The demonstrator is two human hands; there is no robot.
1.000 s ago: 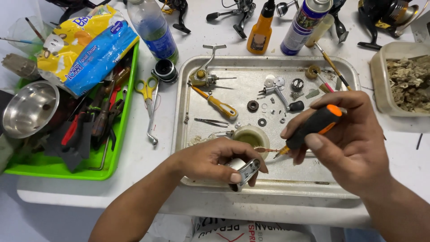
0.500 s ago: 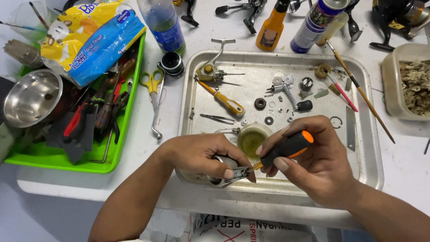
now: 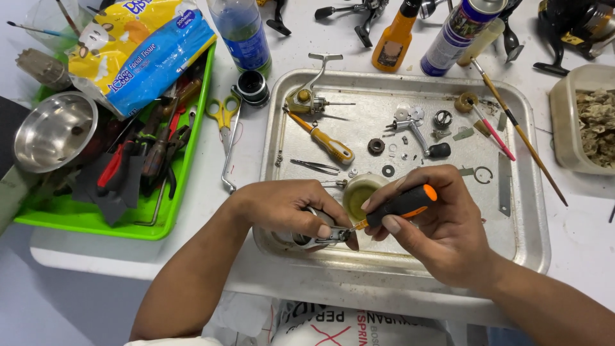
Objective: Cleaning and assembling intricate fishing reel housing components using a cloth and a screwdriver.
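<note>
Left hand point(image 3: 288, 208) pinches a small silver metal reel part point(image 3: 314, 236) at the near edge of the dented steel tray point(image 3: 532, 250). Right hand point(image 3: 442, 234), just right of it, grips a black-and-orange-handled screwdriver point(image 3: 400, 205); the tip meets the part. A round cream-coloured cup point(image 3: 359, 191) sits just beyond, between both hands.

Hands point(image 3: 359, 224) drive screwdriver point(image 3: 400, 206) into reel part point(image 3: 317, 236).

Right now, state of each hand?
Left hand: closed on a small metal reel part.
Right hand: closed on an orange-and-black screwdriver.
</note>
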